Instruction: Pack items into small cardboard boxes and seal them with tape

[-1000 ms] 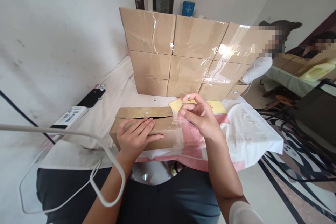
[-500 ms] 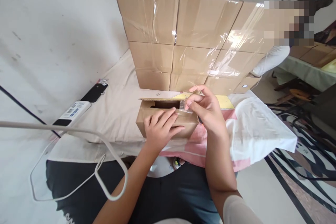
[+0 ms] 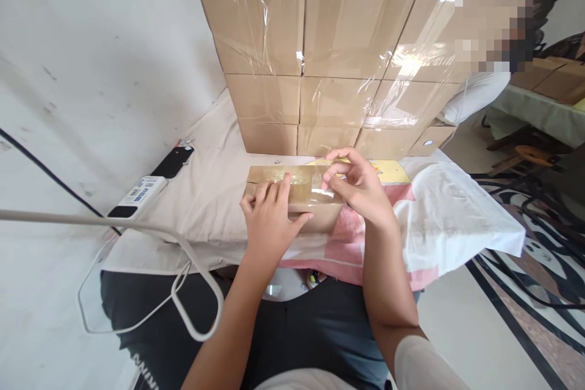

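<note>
A small cardboard box (image 3: 320, 220) lies in front of me on the cloth-covered table, its top flaps down. Across its top runs shiny clear packing tape (image 3: 299, 178). My left hand (image 3: 269, 210) rests on the box's left part with fingers spread over the top, the thumb along the near edge. At the right end, my right hand (image 3: 361, 189) pinches a clear strip of that tape between thumb and forefinger, its other fingers curled above. The inside of the box is hidden.
Behind the box stands a wall of stacked cardboard boxes (image 3: 340, 100) wrapped in clear film. A black phone-like object (image 3: 172, 162) and a white device (image 3: 144, 192) lie at left. A white tube (image 3: 201, 262) crosses the lower left. Another person's sleeve (image 3: 478, 94) shows behind the stack.
The box's top opening is now covered by the flaps and tape. My left hand has shifted slightly left; my right hand keeps its pinch near the box's right end.
</note>
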